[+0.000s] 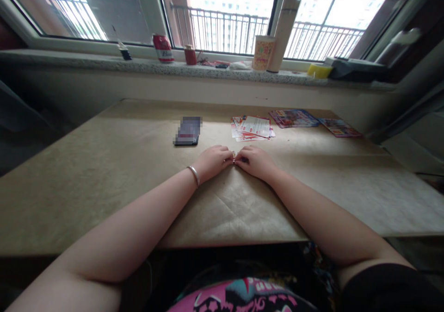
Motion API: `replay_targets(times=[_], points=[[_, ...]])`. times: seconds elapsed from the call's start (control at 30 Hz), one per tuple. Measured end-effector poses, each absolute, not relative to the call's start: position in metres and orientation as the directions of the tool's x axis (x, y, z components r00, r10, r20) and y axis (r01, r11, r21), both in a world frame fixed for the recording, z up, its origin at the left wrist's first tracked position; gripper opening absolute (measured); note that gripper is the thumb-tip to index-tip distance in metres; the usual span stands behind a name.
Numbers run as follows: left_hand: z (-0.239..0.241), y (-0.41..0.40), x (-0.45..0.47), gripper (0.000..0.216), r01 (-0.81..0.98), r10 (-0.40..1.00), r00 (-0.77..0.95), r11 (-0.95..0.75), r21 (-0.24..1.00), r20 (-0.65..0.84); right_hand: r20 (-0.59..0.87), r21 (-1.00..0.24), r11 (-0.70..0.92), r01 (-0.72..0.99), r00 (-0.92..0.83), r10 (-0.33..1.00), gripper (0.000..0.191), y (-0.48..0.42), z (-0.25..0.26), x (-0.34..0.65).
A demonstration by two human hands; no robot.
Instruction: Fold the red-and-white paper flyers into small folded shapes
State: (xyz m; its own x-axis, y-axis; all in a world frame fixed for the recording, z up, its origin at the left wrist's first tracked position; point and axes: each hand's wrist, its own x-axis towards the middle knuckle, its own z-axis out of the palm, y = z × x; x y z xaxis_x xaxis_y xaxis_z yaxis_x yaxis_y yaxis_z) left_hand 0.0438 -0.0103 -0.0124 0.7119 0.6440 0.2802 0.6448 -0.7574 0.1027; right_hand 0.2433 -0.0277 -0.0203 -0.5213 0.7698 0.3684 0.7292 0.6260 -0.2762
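Note:
My left hand [215,159] and my right hand [255,161] meet over the table, fingertips almost touching. Both sets of fingers are pinched on something small [234,154], of which only a pale, yellowish bit shows between them. A dark patch is visible under the right fingers; its kind is too small to tell. Just beyond the hands lie overlapping white and red printed sheets [255,126]. A dark phone-like slab [188,131], partly pixelated, rests beyond my left hand. A silver bangle [194,176] is on the left wrist.
Colourful printed card packs or sheets [294,118] lie at the table's back right, with another bundle [340,127] beside them. Along the windowsill [138,64] stand a red can [163,48], a small red bottle [190,55], a paper cup [263,53], a tall tube [282,34] and yellow tape [319,71].

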Motion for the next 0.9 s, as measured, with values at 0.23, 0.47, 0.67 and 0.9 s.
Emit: replay_targets(times=[0.23,0.47,0.67,0.9], points=[[-0.0113,-0.0094,0.0418,0.012,0.603,0.628,0.723,-0.777,0.179,0.289,0.355,-0.231,0.653,0.721,-0.563,0.746,0.013,-0.0284,-0.0172,0.2425],[-0.0107,-0.0102,0.0420,0.011,0.622,0.665,0.695,-0.747,0.237,0.272,0.339,-0.236,0.601,0.764,-0.515,0.788,0.015,-0.0305,-0.0147,0.2426],[-0.0092,-0.0092,0.0426,0.011,0.667,0.703,0.673,-0.711,0.221,0.230,0.341,-0.227,0.579,0.783,-0.493,0.800,0.015,-0.0304,-0.0164,0.2468],[-0.0062,-0.0120,0.0363,0.015,0.659,0.690,0.697,-0.724,0.204,0.197,0.314,-0.199,0.643,0.740,-0.573,0.757,0.016,-0.0331,-0.0140,0.2399]])
